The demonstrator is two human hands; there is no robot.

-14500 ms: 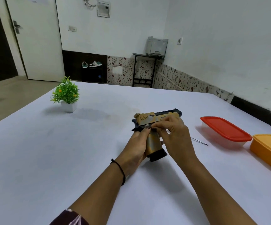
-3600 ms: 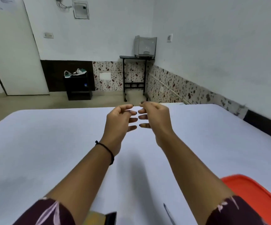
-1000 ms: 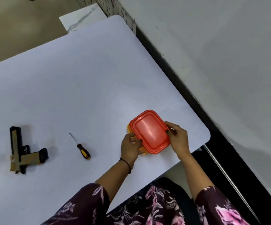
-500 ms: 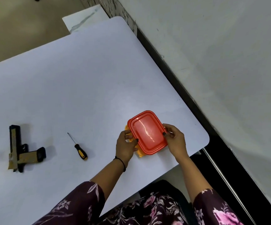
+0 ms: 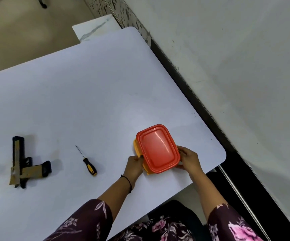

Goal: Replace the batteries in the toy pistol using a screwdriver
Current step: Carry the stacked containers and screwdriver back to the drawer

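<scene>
The toy pistol (image 5: 24,164) lies flat at the left of the white worktop (image 5: 88,101). The screwdriver (image 5: 88,164) lies to its right, apart from it, and no hand touches either. Near the right corner, the left hand (image 5: 134,165) and right hand (image 5: 190,158) each close their grip on opposite sides of a red-lidded box (image 5: 158,148) stacked over a yellow box (image 5: 137,146).

Dark maroon sleeves (image 5: 88,221), pink floral print; black wristband (image 5: 128,181), left wrist.
</scene>
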